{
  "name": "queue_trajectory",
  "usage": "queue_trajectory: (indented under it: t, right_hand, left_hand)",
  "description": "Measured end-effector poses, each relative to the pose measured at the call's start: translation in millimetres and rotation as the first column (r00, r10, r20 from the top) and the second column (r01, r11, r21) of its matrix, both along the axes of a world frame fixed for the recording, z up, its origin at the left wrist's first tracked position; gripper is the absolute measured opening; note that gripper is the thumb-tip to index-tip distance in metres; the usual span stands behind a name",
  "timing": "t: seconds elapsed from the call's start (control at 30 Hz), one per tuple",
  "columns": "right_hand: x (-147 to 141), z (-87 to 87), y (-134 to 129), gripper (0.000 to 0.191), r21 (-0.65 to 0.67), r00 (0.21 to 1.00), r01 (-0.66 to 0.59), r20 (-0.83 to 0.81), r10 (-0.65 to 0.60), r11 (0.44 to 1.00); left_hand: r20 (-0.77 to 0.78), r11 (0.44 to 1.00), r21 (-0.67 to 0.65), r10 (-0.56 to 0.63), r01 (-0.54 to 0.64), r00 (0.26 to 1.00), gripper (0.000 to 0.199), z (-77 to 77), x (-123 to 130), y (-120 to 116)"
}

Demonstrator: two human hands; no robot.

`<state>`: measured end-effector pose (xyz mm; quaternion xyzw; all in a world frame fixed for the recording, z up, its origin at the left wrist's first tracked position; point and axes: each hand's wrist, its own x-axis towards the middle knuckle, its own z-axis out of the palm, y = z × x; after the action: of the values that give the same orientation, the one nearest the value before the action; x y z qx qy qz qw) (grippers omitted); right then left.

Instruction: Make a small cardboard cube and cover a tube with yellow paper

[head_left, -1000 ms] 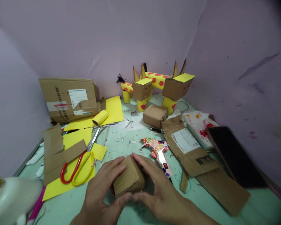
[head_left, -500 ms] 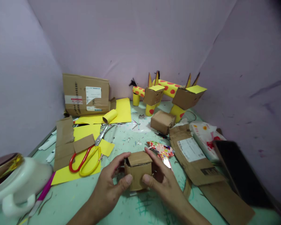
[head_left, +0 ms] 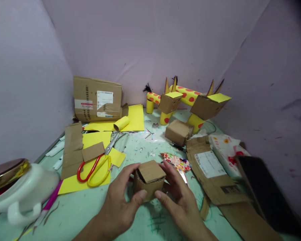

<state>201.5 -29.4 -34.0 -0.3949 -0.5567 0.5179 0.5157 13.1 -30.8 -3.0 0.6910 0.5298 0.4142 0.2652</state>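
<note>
A small brown cardboard box [head_left: 150, 182] stands near the front of the green table, its top flap lying slightly loose with a dark gap along its edges. My left hand [head_left: 121, 197] grips its left side, thumb on the front face. On the right side my right hand [head_left: 179, 197] holds it, thumb at the front lower corner and fingers behind. Scissors [head_left: 106, 155] with red and yellow handles lie to the left on yellow paper [head_left: 96, 138]. A floral pouch [head_left: 175, 160] lies behind my right hand.
Two spotted yellow animal figures [head_left: 170, 103] and another cardboard box [head_left: 179, 131] stand at the back. Left are a white lidded cup [head_left: 37, 187] and a large carton [head_left: 97, 98]. At right lie flattened cardboard [head_left: 213, 177], a tissue pack [head_left: 228, 154] and a phone [head_left: 266, 194].
The small box has turned and tilted between my hands, so more of its top shows. The whole view has shifted, with things on the table appearing a little further right.
</note>
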Motion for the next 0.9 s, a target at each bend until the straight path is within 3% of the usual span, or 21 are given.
queue_trajectory:
  t: [0.13, 0.27, 0.43, 0.6, 0.8, 0.9]
  right_hand:
    - [-2, 1.1, 0, 0.072, 0.001, 0.995, -0.021, -0.095, 0.021, 1.000]
    - [-3, 6.1, -1, 0.057, 0.019, 0.998, -0.026, -0.060, 0.027, 0.999]
    - [-3, 18.5, 0, 0.032, 0.051, 0.997, 0.066, 0.022, -0.067, 0.997]
    - [-3, 19.5, 1, 0.034, -0.052, 0.998, 0.049, -0.036, -0.051, 0.997]
    - [-6, 14.1, -1, 0.049, -0.070, 0.996, 0.086, 0.018, -0.085, 0.994]
    - [-6, 18.0, 0, 0.048, 0.010, 0.994, 0.078, 0.071, -0.078, 0.997]
  left_hand:
    - [0.174, 0.992, -0.124, -0.002, 0.024, 0.985, 0.050, -2.4, -3, 3]
    - [0.223, 0.984, -0.166, -0.023, 0.061, 0.975, 0.046, -1.8, -4, 2]
    - [0.298, 0.962, -0.231, -0.071, 0.144, 0.952, 0.042, -2.5, -4, 0]
    - [0.379, 0.920, -0.328, -0.081, 0.216, 0.922, 0.045, -3.6, -2, 2]
    - [0.650, 0.852, -0.399, 0.003, 0.338, 0.760, 0.043, -1.4, -7, 10]
    - [0.687, 0.837, -0.425, 0.051, 0.344, 0.725, 0.043, 1.3, -6, 11]
